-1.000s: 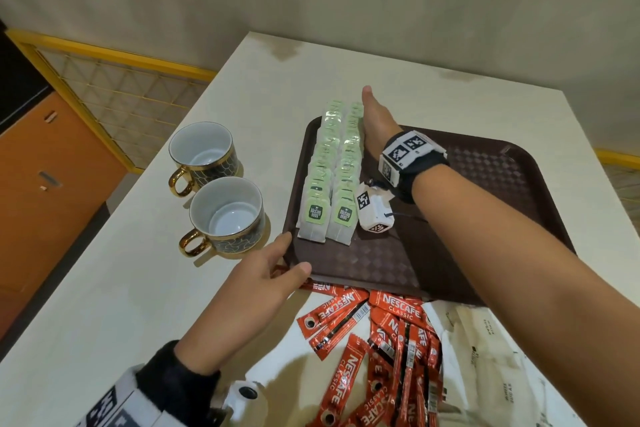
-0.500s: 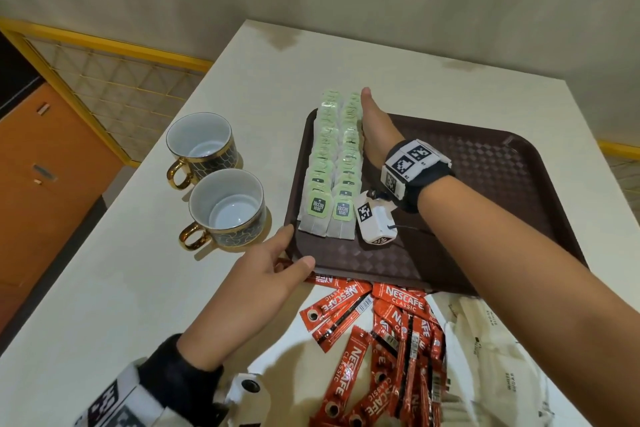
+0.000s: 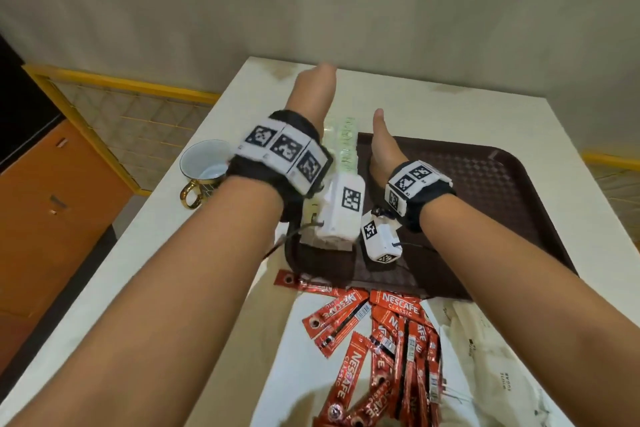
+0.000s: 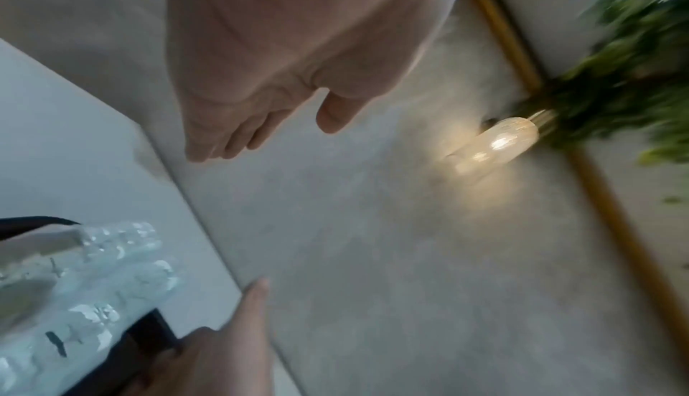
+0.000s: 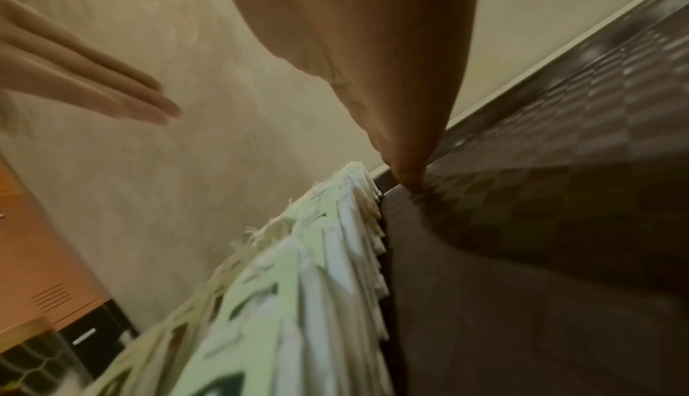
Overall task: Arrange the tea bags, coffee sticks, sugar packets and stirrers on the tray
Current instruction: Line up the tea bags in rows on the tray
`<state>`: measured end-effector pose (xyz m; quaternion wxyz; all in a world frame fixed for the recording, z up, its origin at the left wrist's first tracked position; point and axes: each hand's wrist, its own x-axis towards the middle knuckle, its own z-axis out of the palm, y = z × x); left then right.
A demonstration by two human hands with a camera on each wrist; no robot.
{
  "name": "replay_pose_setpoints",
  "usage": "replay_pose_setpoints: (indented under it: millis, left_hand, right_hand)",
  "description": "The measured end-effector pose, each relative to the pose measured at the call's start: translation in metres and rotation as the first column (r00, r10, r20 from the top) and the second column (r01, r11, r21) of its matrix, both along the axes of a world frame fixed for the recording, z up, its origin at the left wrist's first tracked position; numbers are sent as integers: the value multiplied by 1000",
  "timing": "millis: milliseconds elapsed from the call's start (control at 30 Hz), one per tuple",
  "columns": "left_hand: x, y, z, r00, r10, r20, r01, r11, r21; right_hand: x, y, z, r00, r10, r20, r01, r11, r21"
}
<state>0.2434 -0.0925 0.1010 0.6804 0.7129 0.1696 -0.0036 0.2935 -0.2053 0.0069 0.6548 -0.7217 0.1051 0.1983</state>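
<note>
While the right hand (image 3: 381, 146) stands edge-down on the brown tray (image 3: 502, 191), its fingers lie straight and pressed together, flat against the right flank of the tea bags (image 3: 346, 146); it holds nothing. In the right wrist view the fingertips (image 5: 408, 178) touch the tray floor near the far rim, just beside the last bag of the row. The tea bags, pale green and white, lie overlapped in rows along the left side of the tray, running from near edge to far edge.

The left hand (image 3: 313, 94) hovers above the table (image 3: 433, 114), beyond the far left corner of the tray, with fingers extended and close together and the thumb slightly apart, as the left wrist view shows; it grips nothing and touches nothing visible.

Red coffee sticks (image 3: 388, 340) lie in a loose pile on the table just in front of the tray's near edge, one partly tucked against that edge. Pale sugar packets (image 3: 485, 350) lie to the right of the sticks, also off the tray. Whether stirrers are among them cannot be told.

A white cup with a gold handle (image 3: 204, 166) stands on the table left of the tray, partly hidden by the left wrist.
</note>
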Motion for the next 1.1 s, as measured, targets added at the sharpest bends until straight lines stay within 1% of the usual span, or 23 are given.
replay_pose_setpoints:
  millis: [67, 100, 200, 300, 400, 467, 633, 767, 867, 1000, 1100]
  left_hand:
    - [35, 3, -11, 999, -21, -46, 24, 997, 69]
    - [48, 5, -20, 995, -25, -92, 35, 994, 101]
    - [72, 10, -48, 972, -17, -232, 47, 991, 124]
    - [86, 13, -72, 956, -47, -289, 68, 996, 64]
    - [93, 15, -87, 937, -38, -348, 42, 999, 5]
    - [93, 17, -91, 933, -31, -358, 27, 1000, -15]
    - [92, 24, -99, 927, 3, -376, -13, 1000, -24]
    - [90, 24, -97, 930, -6, -366, -33, 994, -100]
    - [89, 23, -100, 929, 4, -369, -59, 989, -138]
    - [89, 21, -103, 928, -31, -371, -27, 988, -149]
    - [94, 25, -111, 922, -39, -386, -16, 990, -139]
  right_hand:
    - [3, 0, 2, 1000, 16, 20, -17, 999, 52]
    - [4, 2, 1, 999, 33, 30, -35, 998, 61]
    - [9, 7, -3, 997, 65, 43, -68, 996, 65]
    - [18, 9, -12, 996, 75, 37, -78, 992, 97]
    - [17, 9, -10, 995, 97, 23, -98, 992, 76]
    - [19, 8, -10, 995, 97, 24, -98, 993, 63]
    - [21, 10, -13, 995, 94, 29, -96, 990, 99]
    - [21, 18, -18, 993, 116, -8, -115, 988, 106]
    - [16, 18, -13, 993, 116, -6, -115, 991, 70]
    - [18, 13, -14, 985, 172, 13, -173, 982, 73]
    - [18, 11, -13, 986, 166, 8, -166, 984, 72]
